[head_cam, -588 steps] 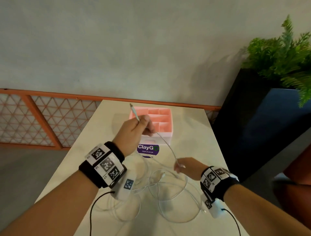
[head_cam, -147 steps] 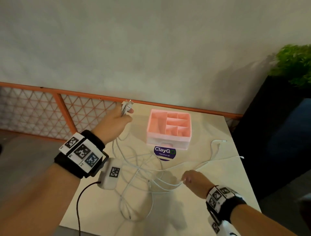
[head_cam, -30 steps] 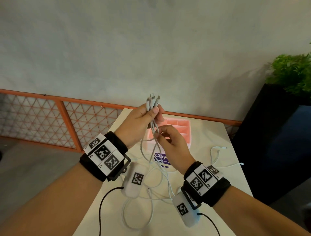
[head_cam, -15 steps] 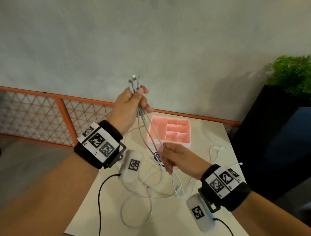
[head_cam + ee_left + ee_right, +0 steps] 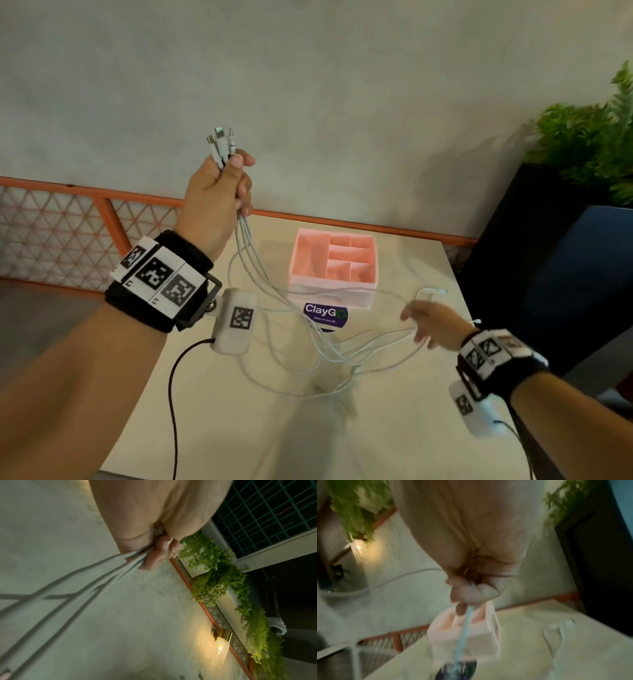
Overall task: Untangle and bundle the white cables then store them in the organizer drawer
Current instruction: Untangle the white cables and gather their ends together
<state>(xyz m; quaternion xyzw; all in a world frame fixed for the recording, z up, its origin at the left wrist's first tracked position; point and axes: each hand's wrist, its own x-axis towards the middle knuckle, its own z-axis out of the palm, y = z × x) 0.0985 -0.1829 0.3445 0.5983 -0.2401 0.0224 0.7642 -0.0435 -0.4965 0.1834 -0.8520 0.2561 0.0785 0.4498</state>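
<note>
Head view: left hand [image 5: 219,198] is raised, fist curled round the plug ends of the white cables [image 5: 274,274], which run down and right along one slanted axis to the right hand [image 5: 433,323], low over the table [image 5: 394,428] w/ fingers curled on the strands; slack loops lie between, just in front of the pink organizer [image 5: 334,270], drawer not yet opened. Left wrist view: fingers [image 5: 161,553] clamp the strands tight. Right wrist view, blurred: thumb and fingers [image 5: 471,592] pinch one strand – organizer just ahead, the right hand likely nearer it.

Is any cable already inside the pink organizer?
No, the organizer compartments are empty; the cables hang from the left hand toward the right hand.
</note>
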